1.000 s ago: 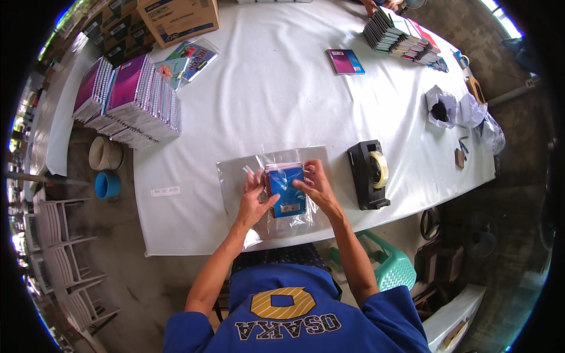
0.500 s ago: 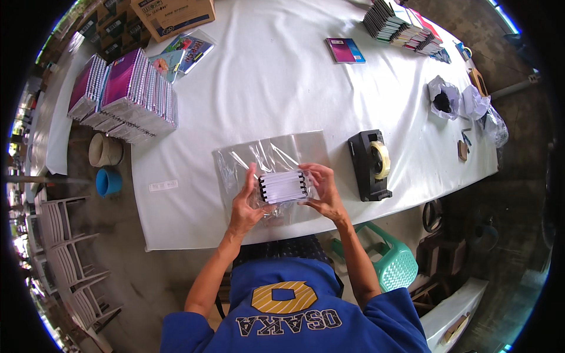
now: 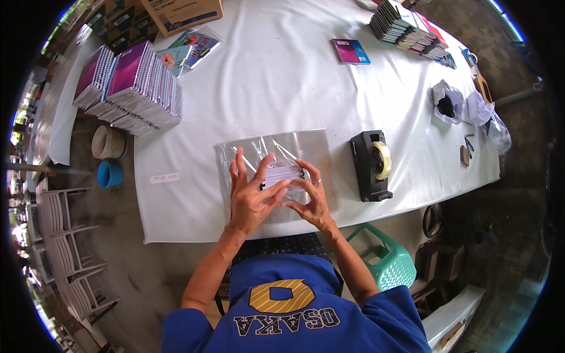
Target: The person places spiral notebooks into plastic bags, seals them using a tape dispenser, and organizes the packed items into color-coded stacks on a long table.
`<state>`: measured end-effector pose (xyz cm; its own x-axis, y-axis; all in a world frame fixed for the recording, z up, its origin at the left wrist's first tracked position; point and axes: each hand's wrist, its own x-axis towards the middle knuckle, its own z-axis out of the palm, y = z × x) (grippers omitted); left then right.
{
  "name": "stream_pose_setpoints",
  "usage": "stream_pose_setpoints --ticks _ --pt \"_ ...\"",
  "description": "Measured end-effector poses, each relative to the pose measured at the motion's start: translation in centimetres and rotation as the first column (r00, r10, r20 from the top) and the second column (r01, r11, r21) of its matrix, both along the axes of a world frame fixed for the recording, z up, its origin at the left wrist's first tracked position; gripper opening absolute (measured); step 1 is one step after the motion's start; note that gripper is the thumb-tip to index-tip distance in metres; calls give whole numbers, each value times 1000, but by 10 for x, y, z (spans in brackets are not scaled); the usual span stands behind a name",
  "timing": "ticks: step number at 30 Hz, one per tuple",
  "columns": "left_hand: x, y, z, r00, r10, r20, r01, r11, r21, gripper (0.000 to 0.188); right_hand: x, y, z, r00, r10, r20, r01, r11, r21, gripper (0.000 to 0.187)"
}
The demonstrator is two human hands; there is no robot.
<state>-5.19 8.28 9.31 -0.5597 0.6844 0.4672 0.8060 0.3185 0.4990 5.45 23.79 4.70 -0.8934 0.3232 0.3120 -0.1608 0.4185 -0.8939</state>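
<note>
A wrapped stack (image 3: 281, 176) of white-edged pads with black bits at its ends lies in clear plastic film in front of me. My left hand (image 3: 250, 197) rests over its left end, fingers spread, one reaching across the front toward the right hand. My right hand (image 3: 312, 197) curves round the stack's right end, with thumb and forefinger at its near corner. Part of the stack is hidden behind the fingers. Underneath lies a flat clear plastic sheet (image 3: 321, 153). To the right stands a black tape dispenser (image 3: 368, 170) with a roll of clear tape (image 3: 382, 160).
Spiral notebooks (image 3: 132, 88) are piled at left, near colourful booklets (image 3: 200, 47) and a cardboard box (image 3: 185, 13). A purple-blue notebook (image 3: 351, 52) and another book pile (image 3: 406, 32) sit at the far right. A green stool (image 3: 395, 267) stands beside me.
My left hand has shifted from gripping the left end to lying over the stack with fingers spread. The right hand has moved slightly inward and curled more. The whole view has shifted a little.
</note>
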Motion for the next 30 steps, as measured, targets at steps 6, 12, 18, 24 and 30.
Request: stream_pose_setpoints --ticks 6,12,18,24,30 --pt "12 -55 -46 838 -7 545 -248 885 393 29 0 -1 -15 998 -30 -50 29 999 -29 22" --pt "-1 -39 -65 899 -31 436 -38 988 148 49 4 11 -10 998 58 -34 -62 991 -122 22" --pt "-25 -25 -52 958 -167 235 166 986 25 57 9 26 -9 997 74 -3 -74 995 -65 48" --pt "-13 -12 -55 959 -105 262 80 991 107 61 -2 -3 -15 996 -34 -77 32 999 -31 52" --pt "-16 -16 -47 984 -47 169 46 999 12 47 -11 -5 -5 998 -59 -9 59 998 -29 23"
